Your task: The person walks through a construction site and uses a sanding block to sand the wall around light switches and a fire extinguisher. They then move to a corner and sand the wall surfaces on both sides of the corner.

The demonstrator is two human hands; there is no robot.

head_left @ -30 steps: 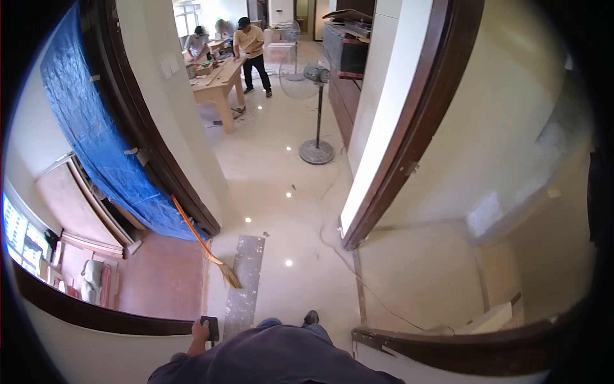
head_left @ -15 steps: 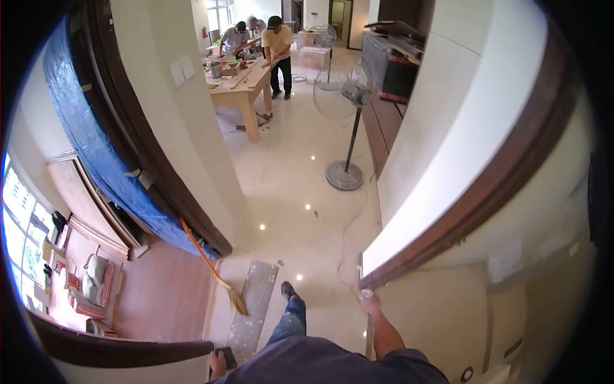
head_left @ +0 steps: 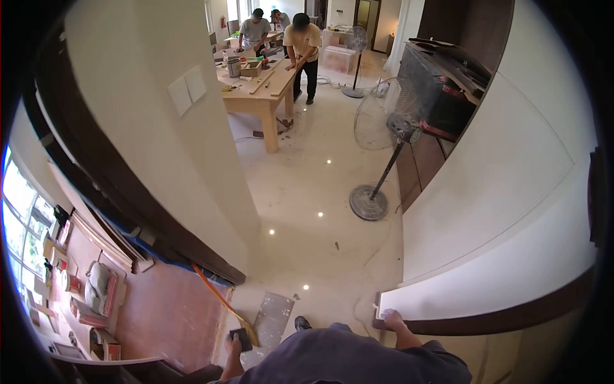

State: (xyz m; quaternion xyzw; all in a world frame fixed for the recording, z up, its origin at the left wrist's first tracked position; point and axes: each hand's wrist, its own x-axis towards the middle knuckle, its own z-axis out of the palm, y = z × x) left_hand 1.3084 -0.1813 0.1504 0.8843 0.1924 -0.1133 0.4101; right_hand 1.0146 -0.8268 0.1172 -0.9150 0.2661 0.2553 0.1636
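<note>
My left hand (head_left: 233, 349) is closed around a dark flat rectangular object (head_left: 241, 339), whose kind I cannot make out. Just beyond it, a broom (head_left: 217, 291) with an orange handle leans by the door frame, bristles down on the floor. My right hand (head_left: 394, 319) is closed on a small white crumpled thing (head_left: 386, 313), perhaps cloth or paper. That hand is at the lower end of the white wall, next to the dark wooden trim (head_left: 460, 326).
A dusty standing fan (head_left: 369, 203) stands ahead on the right, near a dark cabinet (head_left: 441, 109). Three people work around wooden tables (head_left: 272, 118) at the back. A speckled grey board (head_left: 272, 320) lies on the floor. Through the left doorway are stacked bags (head_left: 96, 285).
My view has moved forward through the doorway, so the fan and table look nearer. My left hand with the dark object has come forward beside the broom. My right hand still holds the white thing.
</note>
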